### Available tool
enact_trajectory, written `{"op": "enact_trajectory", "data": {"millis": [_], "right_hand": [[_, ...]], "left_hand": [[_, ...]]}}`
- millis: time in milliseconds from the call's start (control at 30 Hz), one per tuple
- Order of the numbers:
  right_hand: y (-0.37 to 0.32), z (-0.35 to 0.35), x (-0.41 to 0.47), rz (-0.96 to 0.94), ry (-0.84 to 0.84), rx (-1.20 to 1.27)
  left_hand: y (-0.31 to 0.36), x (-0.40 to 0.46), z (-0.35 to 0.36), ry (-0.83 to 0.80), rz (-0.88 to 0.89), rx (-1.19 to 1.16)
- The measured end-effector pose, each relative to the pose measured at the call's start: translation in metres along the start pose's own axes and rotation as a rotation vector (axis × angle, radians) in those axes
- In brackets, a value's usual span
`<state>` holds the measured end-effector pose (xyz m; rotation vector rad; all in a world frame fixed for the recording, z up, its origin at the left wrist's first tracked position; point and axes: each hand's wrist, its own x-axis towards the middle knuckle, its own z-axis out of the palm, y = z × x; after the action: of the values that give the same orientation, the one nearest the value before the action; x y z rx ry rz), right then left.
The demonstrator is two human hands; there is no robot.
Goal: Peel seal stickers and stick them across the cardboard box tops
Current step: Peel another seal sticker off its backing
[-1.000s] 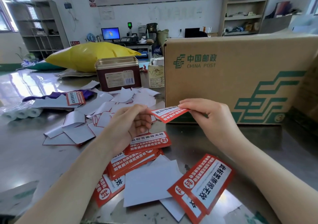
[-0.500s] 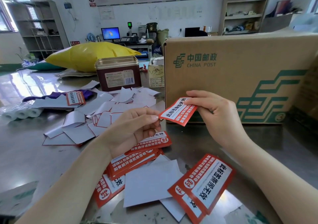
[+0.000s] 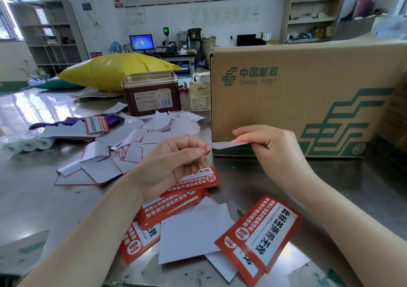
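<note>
Since the earlier frame, the seal sticker (image 3: 226,144) is turned edge-on, pinched between left hand (image 3: 176,163) and right hand (image 3: 271,148) before the cardboard box (image 3: 308,93); peeling is under way, sticking remains, spent backings (image 3: 99,167) litter the desk (image 3: 33,198).

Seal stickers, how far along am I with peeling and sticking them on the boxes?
Done: many white backing papers lie scattered, so earlier stickers look peeled. In hand: left hand and right hand pinch one sticker, apparently peeling it. Left: a stack of red seal stickers on the table, and the China Post box, whose top is out of view.
</note>
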<state>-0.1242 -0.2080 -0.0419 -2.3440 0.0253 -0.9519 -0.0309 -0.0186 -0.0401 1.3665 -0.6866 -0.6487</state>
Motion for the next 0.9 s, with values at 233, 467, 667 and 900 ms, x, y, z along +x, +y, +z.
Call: {"op": "enact_trajectory", "data": {"millis": [233,467,667,900], "right_hand": [[-0.0021,-0.0013,0.0006,0.028,0.028,0.004],[-0.0031,-0.0015,-0.0001,0.021,0.017,-0.001],[-0.0023,-0.0015,-0.0009,-0.011,0.01,-0.022],[-0.0049,-0.0006,-0.0016,0.03,-0.205,-0.125]], "left_hand": [[0.0022,-0.0023,0.0049,-0.014,-0.013,-0.088],[0.0016,-0.0023,0.0058,0.024,-0.023,-0.039],[0.0013,-0.0014,0.0049,0.028,0.01,0.003],[0.0015,-0.0009,0.0045,0.074,0.045,-0.018]]}}
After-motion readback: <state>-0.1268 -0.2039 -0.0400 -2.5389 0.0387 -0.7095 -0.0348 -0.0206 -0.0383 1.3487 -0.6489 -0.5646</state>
